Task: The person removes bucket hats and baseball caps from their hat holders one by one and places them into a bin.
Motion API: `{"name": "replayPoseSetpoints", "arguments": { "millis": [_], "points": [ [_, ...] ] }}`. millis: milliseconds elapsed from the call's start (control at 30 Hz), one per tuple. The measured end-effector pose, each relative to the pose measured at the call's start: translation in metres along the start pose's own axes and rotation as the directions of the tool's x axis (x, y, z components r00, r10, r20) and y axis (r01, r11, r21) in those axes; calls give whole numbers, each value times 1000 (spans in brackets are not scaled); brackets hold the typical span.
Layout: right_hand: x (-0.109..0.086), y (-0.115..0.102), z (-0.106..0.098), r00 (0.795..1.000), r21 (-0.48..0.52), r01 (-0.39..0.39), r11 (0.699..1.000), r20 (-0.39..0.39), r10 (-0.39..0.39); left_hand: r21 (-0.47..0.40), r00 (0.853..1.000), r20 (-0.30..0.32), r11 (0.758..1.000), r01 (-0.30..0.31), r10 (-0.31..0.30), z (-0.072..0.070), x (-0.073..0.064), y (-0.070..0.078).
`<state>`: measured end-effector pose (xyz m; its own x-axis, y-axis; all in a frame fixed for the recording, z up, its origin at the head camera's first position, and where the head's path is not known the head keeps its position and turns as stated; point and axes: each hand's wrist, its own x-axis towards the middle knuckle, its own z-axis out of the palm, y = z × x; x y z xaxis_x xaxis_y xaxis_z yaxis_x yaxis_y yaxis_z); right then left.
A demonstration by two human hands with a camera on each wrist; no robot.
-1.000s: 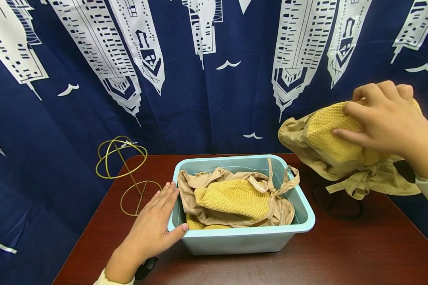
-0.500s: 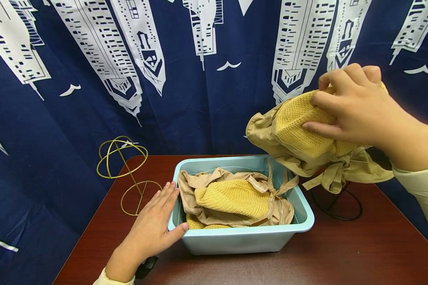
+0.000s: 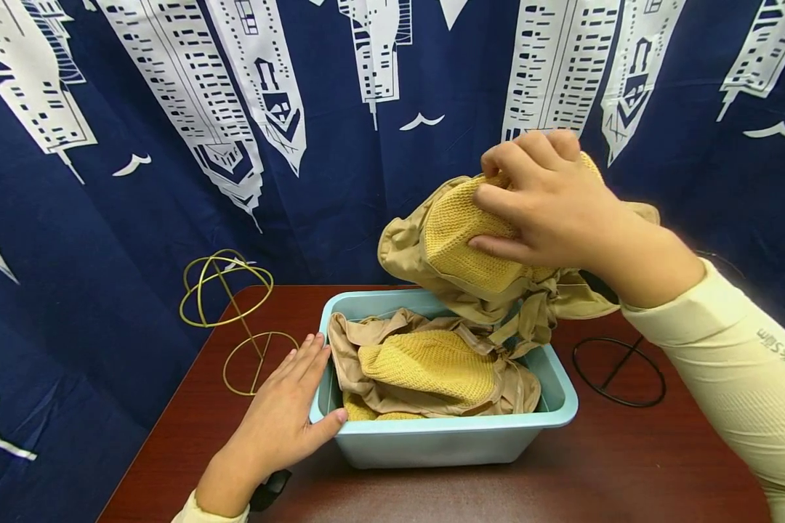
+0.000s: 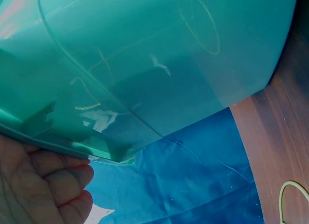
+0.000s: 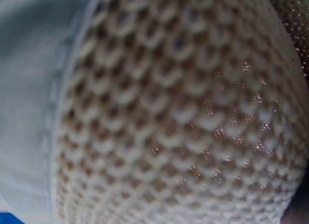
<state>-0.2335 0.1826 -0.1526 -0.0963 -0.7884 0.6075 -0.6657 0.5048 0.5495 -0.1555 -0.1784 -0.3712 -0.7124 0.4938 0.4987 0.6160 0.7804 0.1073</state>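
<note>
My right hand [image 3: 543, 203] grips the knitted crown of a yellow sun hat [image 3: 454, 240] with a beige cloth brim and a tied bow. It holds this hat above the back of a pale blue plastic bin [image 3: 445, 427], the ties hanging towards the hat below. Inside the bin lies a similar hat [image 3: 438, 367], with more yellow knit under it. My left hand [image 3: 281, 407] rests on the bin's left rim, fingers extended, thumb at the front corner. The left wrist view shows the bin's wall [image 4: 145, 64] beside those fingers. Knit [image 5: 174, 118] fills the right wrist view.
A gold wire hat stand [image 3: 259, 356] stands left of the bin on the dark red wooden table [image 3: 680, 465]. Right of the bin is the round base of a black wire stand [image 3: 621, 363]. A navy curtain [image 3: 379, 203] with white buildings hangs behind.
My right hand has carried the hat leftwards from beside the black stand to over the bin. The left hand and the bin have stayed put.
</note>
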Motion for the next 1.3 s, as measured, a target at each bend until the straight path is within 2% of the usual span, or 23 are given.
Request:
{"name": "replayPoseSetpoints", "arguments": {
  "millis": [100, 233, 333, 500, 633, 800, 967, 1167, 1300],
  "points": [
    [9, -9, 11, 1000, 8, 20, 1000, 19, -20, 3, 1000, 0, 1000, -3, 3, 0, 1, 1],
    [14, -22, 31, 999, 28, 40, 999, 1, -40, 1, 1000, -11, 1000, -17, 17, 1, 2, 1],
    [13, -34, 46, 998, 35, 55, 998, -3, -55, -4, 1000, -19, 1000, -23, 23, 2, 3, 2],
    [6, -56, 62, 996, 22, 66, 998, 51, -67, -12, 1000, -16, 1000, -21, 21, 2, 4, 3],
    [4, -70, 57, 992, 48, 84, 995, 86, -88, -8, 1000, -14, 1000, -18, 18, 0, 4, 2],
    [3, -79, 43, 985, 187, 133, 973, 80, -150, -8, 1000, -12, 1000, -9, 9, 0, 4, 1],
    [0, -82, 27, 979, 309, 196, 931, -8, -203, -16, 1000, -1, 1000, 4, -4, -1, 3, 1],
    [-4, -83, 16, 975, 422, 220, 880, -106, -193, -17, 1000, 16, 1000, 18, -17, 0, 2, 1],
    [-7, -92, 14, 959, 443, 283, 851, -146, -243, -19, 1000, 15, 1000, 17, -17, 0, 1, 1]
  ]
}}
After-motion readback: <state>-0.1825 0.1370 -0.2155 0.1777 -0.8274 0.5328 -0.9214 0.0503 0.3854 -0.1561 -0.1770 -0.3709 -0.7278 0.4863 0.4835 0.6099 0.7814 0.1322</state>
